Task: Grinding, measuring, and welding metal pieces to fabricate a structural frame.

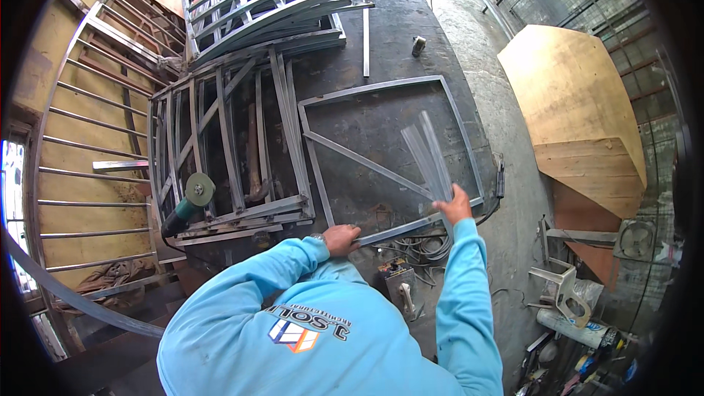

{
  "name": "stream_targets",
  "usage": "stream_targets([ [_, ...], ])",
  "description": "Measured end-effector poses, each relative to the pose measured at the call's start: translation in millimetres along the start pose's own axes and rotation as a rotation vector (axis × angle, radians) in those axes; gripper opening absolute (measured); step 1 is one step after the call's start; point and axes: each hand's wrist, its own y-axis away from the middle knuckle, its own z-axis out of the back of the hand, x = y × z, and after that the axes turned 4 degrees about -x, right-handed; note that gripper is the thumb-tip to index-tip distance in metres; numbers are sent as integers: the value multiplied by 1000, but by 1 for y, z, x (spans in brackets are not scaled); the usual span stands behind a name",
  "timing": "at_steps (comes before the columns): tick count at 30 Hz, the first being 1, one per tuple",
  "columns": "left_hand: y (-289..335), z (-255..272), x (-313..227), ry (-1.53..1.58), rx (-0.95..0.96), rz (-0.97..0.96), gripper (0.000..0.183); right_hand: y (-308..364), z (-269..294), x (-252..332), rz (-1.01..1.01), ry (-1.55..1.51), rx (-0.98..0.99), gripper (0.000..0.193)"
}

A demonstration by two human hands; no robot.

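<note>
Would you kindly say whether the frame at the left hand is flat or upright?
Flat: the frame lies on the dark tabletop, which shows through its openings.

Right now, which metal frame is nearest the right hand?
The single frame with one diagonal bar, lying right of the stacked frames; those sit farther from the right hand.

Four-sided metal frame (374, 87) with a bundle of metal strips (440, 165) held over it.
On my remote feed, the dull grey frame lies on a dark worktop (381, 121), a diagonal brace (367, 165) crossing from its left side toward its near right corner. I see the strips blurred, fanned at their far ends.
</note>
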Motion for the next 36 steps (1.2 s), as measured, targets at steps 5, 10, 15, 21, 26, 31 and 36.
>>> stream_targets([
  [5, 9, 3, 3, 111, -102, -127, 25, -95, -7, 2, -43, 220, -31, 57],
  [10, 9, 4, 7, 151, -63, -124, 27, -128, -18, 6, -123, 282, -234, 50],
  [15, 10, 9, 3, 108, -49, -112, 32, -130, -28, 26, -76, 117, -96, 51],
  [21, 3, -7, 4, -2, -18, -138, 29, -128, -70, 26, -69, 110, 52, 50],
  [26, 5, -3, -1, -5, -24, -145, 28, -117, -85, 22, -81, 107, -44, 44],
  [31, 6, -8, 6, -24, -43, -143, 34, -74, -60, 7, -139, 76, -189, 31],
  [36, 7, -9, 3, -94, -30, -145, 35, 17, -34, -55, -182, -118, -438, 21],
])
